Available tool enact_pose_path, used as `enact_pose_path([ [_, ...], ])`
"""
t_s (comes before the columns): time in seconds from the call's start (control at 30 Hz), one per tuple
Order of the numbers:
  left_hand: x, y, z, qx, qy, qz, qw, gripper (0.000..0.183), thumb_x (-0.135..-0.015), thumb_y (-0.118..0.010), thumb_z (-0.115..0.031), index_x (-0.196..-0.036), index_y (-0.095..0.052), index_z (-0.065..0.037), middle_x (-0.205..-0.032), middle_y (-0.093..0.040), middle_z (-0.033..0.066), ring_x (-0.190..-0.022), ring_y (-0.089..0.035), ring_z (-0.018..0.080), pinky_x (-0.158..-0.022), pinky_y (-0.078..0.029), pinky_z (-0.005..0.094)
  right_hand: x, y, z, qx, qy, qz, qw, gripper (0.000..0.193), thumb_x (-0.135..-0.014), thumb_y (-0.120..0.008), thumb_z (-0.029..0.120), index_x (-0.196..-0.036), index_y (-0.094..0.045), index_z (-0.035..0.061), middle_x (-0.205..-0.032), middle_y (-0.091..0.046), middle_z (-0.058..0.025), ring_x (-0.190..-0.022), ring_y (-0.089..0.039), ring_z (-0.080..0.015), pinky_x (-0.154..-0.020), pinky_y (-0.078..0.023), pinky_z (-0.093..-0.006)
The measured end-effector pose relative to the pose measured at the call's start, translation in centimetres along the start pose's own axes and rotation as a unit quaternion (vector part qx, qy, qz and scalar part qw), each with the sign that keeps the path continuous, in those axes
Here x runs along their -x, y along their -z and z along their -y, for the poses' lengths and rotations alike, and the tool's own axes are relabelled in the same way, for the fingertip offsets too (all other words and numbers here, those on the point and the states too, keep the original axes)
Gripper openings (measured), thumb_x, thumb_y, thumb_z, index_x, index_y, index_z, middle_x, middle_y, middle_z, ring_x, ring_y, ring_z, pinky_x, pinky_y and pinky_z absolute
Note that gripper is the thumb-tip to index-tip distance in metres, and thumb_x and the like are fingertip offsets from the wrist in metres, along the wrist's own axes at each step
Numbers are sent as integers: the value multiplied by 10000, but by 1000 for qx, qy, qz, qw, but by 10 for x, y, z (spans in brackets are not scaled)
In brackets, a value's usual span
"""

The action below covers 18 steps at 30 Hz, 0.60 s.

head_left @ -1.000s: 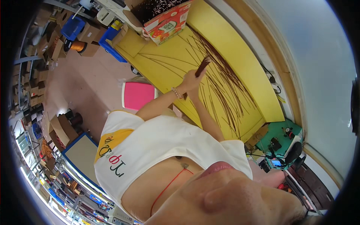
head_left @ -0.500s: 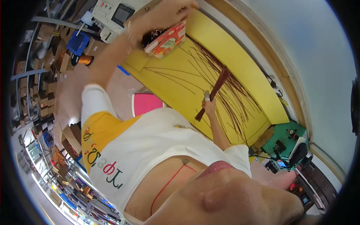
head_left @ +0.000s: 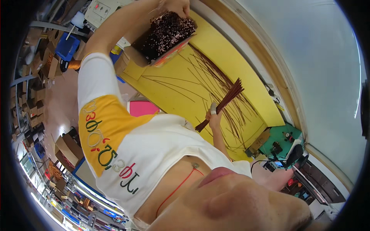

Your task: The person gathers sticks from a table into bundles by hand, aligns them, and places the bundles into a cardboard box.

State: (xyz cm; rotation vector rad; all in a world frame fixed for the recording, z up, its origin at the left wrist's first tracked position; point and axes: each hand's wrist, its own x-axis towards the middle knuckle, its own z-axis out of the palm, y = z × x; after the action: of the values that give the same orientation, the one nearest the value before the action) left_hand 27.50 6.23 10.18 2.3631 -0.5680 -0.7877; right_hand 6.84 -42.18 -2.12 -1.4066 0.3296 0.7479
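Note:
My left hand is closed at the far edge of an open cardboard box with a red printed side. The picture's top edge cuts off part of this hand. Tightly packed dark strands with pinkish tips fill the box, which is tilted so its inside shows. My right hand is wrapped round a bundle of thin reddish-brown wires, held slanting above the yellow table. A pale cover sits on one finger of that hand. Loose wires of the same colour lie scattered beneath and beyond the bundle.
A raised yellow wall borders the table's far side. Past its right end stands a green surface with small equipment. A pink stool seat is below the near edge. Shelves with cardboard boxes and a blue bin are at left.
The box has tipped so its packed contents face me, where its printed side showed before. My right hand and its bundle shift slightly left and down in view, as the whole view turns.

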Motion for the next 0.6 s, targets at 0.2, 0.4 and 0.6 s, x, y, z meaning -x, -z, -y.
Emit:
enact_pose_path([
  [0.2, 48, -21, -63, -53, 39, -94, 993, 184, -844, -608, -145, -961, -682, -25, -778, -686, 87, -704, -631, 127, -638, -481, 306, 0, 9, 18, 40, 57, 26, 997, 293, -965, -501, 255, -738, -374, 119, -520, -294, 42, -415, -263, -67, -394, -200, -249],
  [0.4, 38, -9, -49, -53, -8, -132, 990, 204, -808, -649, -217, -940, -697, -70, -858, -681, 135, -750, -646, 274, -651, -495, 352, -34, -13, 35, 5, 51, 83, 995, 360, -960, -516, 311, -690, -354, 139, -505, -271, 54, -412, -222, -61, -396, -184, -248],
  [0.6, 30, -17, -39, -57, 34, -205, 976, 226, -807, -639, -212, -969, -697, -66, -880, -679, 145, -786, -639, 303, -693, -493, 364, -49, -33, 69, 49, 103, 151, 982, 343, -982, -459, 332, -726, -372, 119, -540, -291, 48, -443, -226, -66, -417, -184, -241],
])
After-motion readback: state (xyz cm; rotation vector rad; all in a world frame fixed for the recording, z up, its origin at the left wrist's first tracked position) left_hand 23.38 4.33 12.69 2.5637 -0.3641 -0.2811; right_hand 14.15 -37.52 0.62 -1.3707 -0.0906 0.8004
